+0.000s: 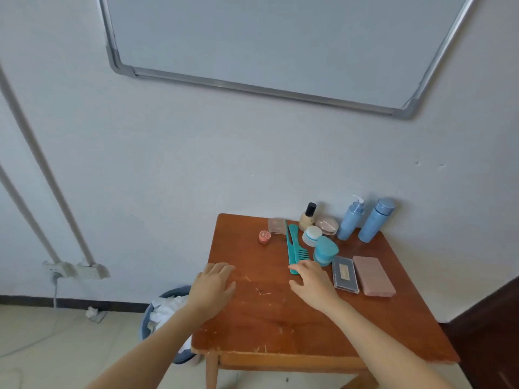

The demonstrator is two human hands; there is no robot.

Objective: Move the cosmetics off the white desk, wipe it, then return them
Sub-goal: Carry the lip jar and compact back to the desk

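View from the head camera: both hands over a brown wooden table (275, 321) on which the cosmetics were grouped toward the far right corner, by the wall. No white desk was in view. The right hand (313, 282) was released, palm down and fingers extended, grasping nothing. Its fingertips (295, 267) lay at the near end of the teal combs (294, 249), and contact could not be told. The combs lay side by side, their long axis running from those fingertips away toward the wall and leaning slightly left, with the teeth of the wider one at the near end. A grasp would therefore probably close across the axis, at the end just ahead of the fingers. The left hand (214, 282) was likewise released and flat over the table's left part, well apart from the combs. It was nearer only to the small red jar (264, 237), so the right hand was judged the natural one for the combs. Just right of the right hand stood the teal heart-shaped jar (325, 251) and the dark flat case (345, 274), both close enough to be nudged
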